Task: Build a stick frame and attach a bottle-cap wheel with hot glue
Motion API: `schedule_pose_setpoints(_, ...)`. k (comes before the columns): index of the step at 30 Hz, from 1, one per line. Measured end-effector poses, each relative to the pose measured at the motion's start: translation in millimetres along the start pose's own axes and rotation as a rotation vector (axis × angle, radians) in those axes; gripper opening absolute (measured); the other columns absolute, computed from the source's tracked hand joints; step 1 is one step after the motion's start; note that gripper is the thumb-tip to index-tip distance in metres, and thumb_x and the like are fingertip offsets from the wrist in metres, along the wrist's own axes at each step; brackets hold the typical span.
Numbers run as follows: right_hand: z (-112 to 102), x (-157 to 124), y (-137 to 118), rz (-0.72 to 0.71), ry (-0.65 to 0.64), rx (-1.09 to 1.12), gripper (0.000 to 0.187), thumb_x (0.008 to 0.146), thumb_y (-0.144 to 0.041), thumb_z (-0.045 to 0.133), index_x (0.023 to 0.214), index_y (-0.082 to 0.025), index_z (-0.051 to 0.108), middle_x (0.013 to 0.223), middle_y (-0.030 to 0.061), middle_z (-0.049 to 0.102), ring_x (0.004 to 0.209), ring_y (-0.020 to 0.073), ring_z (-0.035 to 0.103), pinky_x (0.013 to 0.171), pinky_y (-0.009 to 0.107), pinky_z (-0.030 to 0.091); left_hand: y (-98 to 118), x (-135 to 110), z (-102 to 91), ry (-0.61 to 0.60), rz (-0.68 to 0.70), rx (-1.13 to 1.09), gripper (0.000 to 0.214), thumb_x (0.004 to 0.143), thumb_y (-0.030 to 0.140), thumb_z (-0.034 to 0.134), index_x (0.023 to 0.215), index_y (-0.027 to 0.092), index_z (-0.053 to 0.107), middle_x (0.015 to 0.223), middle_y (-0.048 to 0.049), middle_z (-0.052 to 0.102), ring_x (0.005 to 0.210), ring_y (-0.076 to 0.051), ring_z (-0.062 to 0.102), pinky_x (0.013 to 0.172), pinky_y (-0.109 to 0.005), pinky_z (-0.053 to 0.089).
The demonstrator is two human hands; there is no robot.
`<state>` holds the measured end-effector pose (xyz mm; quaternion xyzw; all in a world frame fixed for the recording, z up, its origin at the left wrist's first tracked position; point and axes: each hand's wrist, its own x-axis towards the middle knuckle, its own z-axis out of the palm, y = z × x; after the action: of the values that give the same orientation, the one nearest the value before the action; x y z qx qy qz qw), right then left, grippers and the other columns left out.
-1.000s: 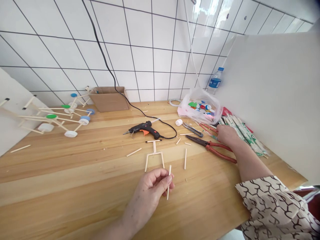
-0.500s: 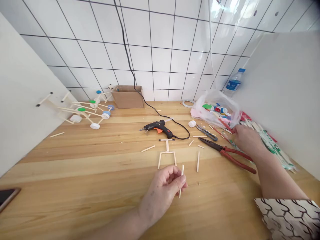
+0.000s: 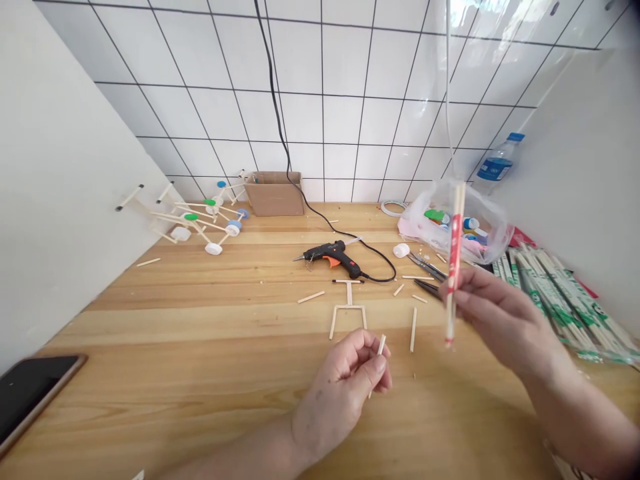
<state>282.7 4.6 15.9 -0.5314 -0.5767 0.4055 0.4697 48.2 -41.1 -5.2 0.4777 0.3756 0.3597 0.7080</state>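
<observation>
Between the thumb and fingers of my left hand [image 3: 340, 380] is a short wooden stick [image 3: 382, 344], its lower part mostly hidden. My right hand [image 3: 503, 320] grips a pair of disposable chopsticks [image 3: 455, 243] in a clear and red wrapper, held upright above the table. Just beyond my left hand lies a small frame of glued sticks [image 3: 349, 307] with a dark-tipped crossbar. A loose cut stick [image 3: 413, 330] rests between my two hands. Behind the right hand, only the dark jaws of the pliers [image 3: 427, 289] show.
A black glue gun [image 3: 330, 255] with its cord lies mid-table. Left are stick models with bottle-cap wheels [image 3: 213, 249], a cardboard box [image 3: 275, 197] and a phone [image 3: 35, 393]. Right are a plastic bag of caps [image 3: 415, 223], wrapped chopsticks [image 3: 560, 293] and a water bottle [image 3: 495, 167].
My right hand has come back from beside the plastic bag, lifting the wrapped chopsticks toward me. My left hand still holds its stick, now tilted more. The view has shifted left.
</observation>
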Motion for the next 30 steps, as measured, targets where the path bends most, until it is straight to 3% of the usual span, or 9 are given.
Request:
schedule_pose_setpoints(4,37,-24,-4,0.137,-0.32,0.176,0.009,0.083,-0.025,0.057,0.089,-0.019,0.057,0.079,0.002,0.057,0.068,0.0125,0.049,0.062,0.024,0.041,1,0,0.9,0.013,0.015,-0.034,0.017,0.08,0.032,0.052,0.077,0.017,0.047,0.065,0.0034,0.044,0.061,-0.01,0.038,0.058,-0.023,0.032)
schedule_pose_setpoints(9,62,-37,-13,0.248,-0.473,0.296,0.011,0.083,-0.029,0.058,0.087,-0.019,0.057,0.083,0.0018,0.059,0.076,0.0133,0.054,0.069,0.025,0.044,4,-1,2.8,0.057,0.001,-0.013,0.02,0.074,0.031,0.061,0.072,0.017,0.047,0.065,0.0048,0.041,0.06,-0.009,0.036,0.057,-0.022,0.031)
schedule_pose_setpoints(13,63,-36,-12,0.247,-0.421,0.291,0.012,0.082,-0.029,0.059,0.085,-0.018,0.056,0.079,0.0009,0.059,0.074,0.0125,0.054,0.069,0.024,0.044,2,0,1.6,-0.004,-0.065,0.075,0.019,0.074,0.032,0.06,0.07,0.016,0.05,0.059,0.0036,0.046,0.054,-0.009,0.035,0.053,-0.024,0.028)
schedule_pose_setpoints(20,61,-33,-9,0.248,-0.392,0.243,0.016,0.08,-0.033,0.061,0.08,-0.018,0.056,0.073,-0.0003,0.053,0.067,0.012,0.05,0.063,0.024,0.043,4,0,2.3,0.012,-0.088,0.153,0.017,0.073,0.024,0.056,0.062,0.017,0.046,0.055,0.0038,0.048,0.05,-0.008,0.036,0.049,-0.022,0.028)
schedule_pose_setpoints(25,55,-28,-8,0.157,-0.199,0.238,0.019,0.078,-0.038,0.063,0.083,-0.019,0.062,0.068,-0.0007,0.052,0.06,0.0108,0.043,0.056,0.022,0.039,2,-3,5.3,-0.045,-0.137,0.158,0.015,0.072,0.023,0.055,0.063,0.017,0.045,0.055,0.0037,0.049,0.051,-0.008,0.041,0.05,-0.022,0.031)
schedule_pose_setpoints(30,47,-18,-9,0.161,0.002,0.296,0.025,0.072,-0.043,0.067,0.075,-0.018,0.067,0.058,-0.0012,0.047,0.053,0.0099,0.036,0.049,0.023,0.032,-4,-4,6.6,-0.095,-0.166,0.145,0.012,0.074,0.023,0.052,0.067,0.017,0.045,0.062,0.0011,0.054,0.056,-0.01,0.045,0.055,-0.023,0.034)
